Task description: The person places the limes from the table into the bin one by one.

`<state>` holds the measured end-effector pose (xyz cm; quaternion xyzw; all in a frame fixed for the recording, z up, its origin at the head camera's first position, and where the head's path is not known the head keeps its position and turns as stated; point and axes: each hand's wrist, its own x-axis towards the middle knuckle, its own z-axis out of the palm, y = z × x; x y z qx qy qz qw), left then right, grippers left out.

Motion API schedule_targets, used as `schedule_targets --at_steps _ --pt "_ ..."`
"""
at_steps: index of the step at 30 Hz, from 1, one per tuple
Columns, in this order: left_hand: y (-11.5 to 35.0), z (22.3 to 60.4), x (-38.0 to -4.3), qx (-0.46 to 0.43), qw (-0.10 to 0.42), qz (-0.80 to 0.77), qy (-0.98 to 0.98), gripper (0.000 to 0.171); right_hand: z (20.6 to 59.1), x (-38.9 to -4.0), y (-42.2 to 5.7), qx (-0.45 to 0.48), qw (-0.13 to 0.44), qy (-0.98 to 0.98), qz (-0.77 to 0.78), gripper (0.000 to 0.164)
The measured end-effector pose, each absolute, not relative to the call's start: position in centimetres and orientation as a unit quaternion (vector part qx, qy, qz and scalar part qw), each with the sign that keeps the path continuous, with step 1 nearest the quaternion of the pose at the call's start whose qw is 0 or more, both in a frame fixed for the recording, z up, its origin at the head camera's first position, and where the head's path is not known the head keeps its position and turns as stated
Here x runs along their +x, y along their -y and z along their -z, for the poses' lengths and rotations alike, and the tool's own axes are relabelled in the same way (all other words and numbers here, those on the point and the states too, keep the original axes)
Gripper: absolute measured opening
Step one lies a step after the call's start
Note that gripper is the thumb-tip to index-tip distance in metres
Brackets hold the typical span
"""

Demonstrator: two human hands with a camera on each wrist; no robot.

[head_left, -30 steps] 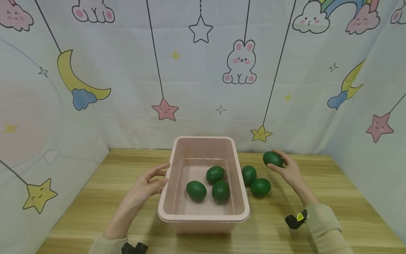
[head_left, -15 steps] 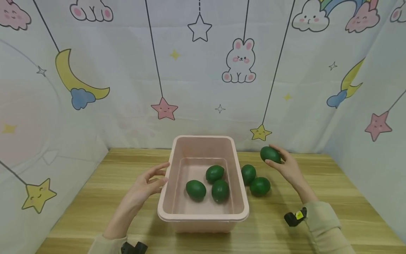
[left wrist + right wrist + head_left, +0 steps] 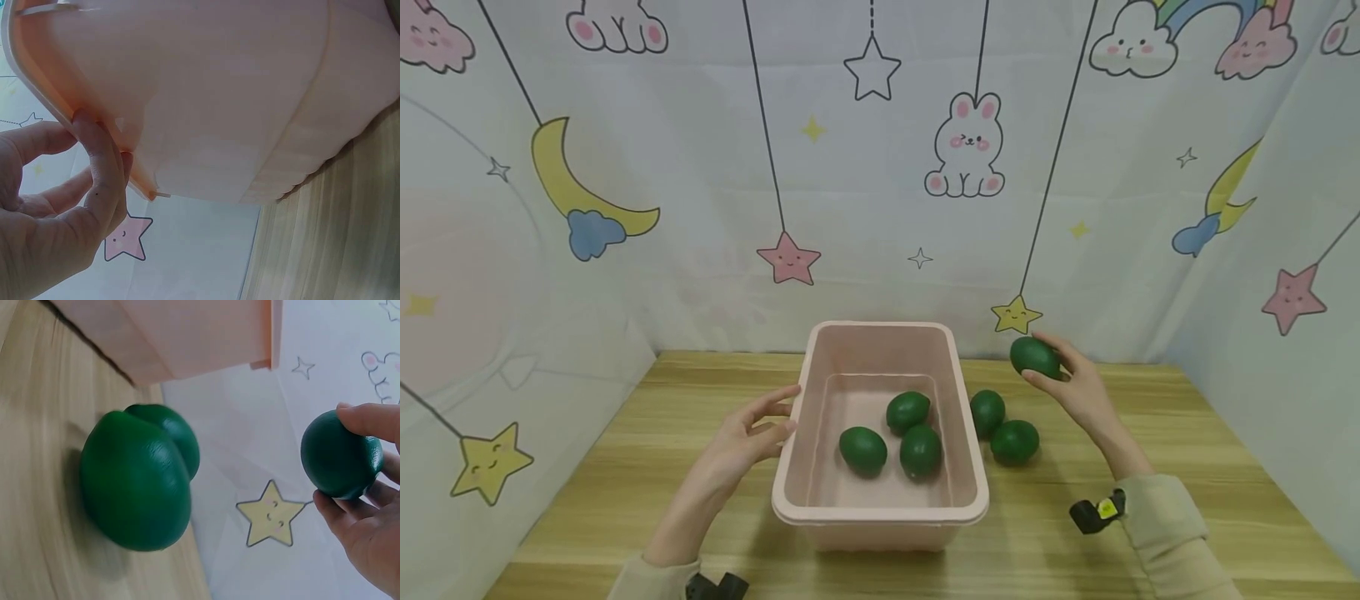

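Note:
My right hand (image 3: 1078, 387) holds a dark green lime (image 3: 1035, 357) between thumb and fingers, raised above the table's far right part. In the right wrist view, the held lime (image 3: 340, 455) is off the table, right of two other limes. Those two, a nearer lime (image 3: 1016, 442) and a farther lime (image 3: 988, 413), lie against each other beside the pink plastic bin (image 3: 880, 515). Inside the bin rest three more limes (image 3: 921, 451). My left hand (image 3: 748, 437) touches the bin's left side, and the left wrist view shows its fingertips (image 3: 87, 122) under the outer rim.
The wooden table (image 3: 647, 450) carries the bin at its middle. A white cloth backdrop (image 3: 700, 292) with printed stars, moons and rabbits stands close behind the table's far edge and along both sides.
My right hand has lifted the lime higher and carried it slightly to the left. The left hand, bin and other limes stay where they were.

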<state>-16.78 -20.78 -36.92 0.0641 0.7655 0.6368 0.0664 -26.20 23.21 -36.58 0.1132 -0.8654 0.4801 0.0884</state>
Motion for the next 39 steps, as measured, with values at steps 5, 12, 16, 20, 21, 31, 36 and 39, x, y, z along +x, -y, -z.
schedule_targets --at_steps 5,12,16,20,21,31,36,39 --pt "20.8 36.9 -16.7 0.065 0.067 -0.635 -0.767 0.054 35.5 -25.7 -22.5 0.129 0.092 0.864 -0.478 0.066" --pt "20.8 36.9 -16.7 0.064 0.072 -0.634 -0.767 0.054 34.2 -25.2 -21.6 0.138 0.088 0.867 -0.47 0.067" --pt "20.8 36.9 -16.7 0.064 0.071 -0.635 -0.767 0.054 33.7 -25.0 -21.1 0.144 0.084 0.866 -0.471 0.067" --pt "20.8 36.9 -16.7 0.065 0.071 -0.635 -0.767 0.053 33.2 -24.8 -20.6 0.155 0.084 0.864 -0.472 0.066" --pt "20.8 36.9 -16.7 0.065 0.071 -0.634 -0.767 0.053 33.0 -24.7 -20.5 0.157 0.084 0.863 -0.472 0.066" --pt "20.9 37.0 -16.7 0.064 0.067 -0.634 -0.768 0.054 31.9 -24.4 -19.2 0.198 0.09 0.859 -0.462 0.062" --pt "20.8 37.0 -16.8 0.062 0.068 -0.634 -0.768 0.054 31.5 -24.3 -18.7 0.207 0.093 0.861 -0.455 0.062" --pt "20.8 37.0 -16.8 0.065 0.067 -0.635 -0.767 0.054 31.2 -24.2 -18.4 0.211 0.092 0.862 -0.452 0.063"
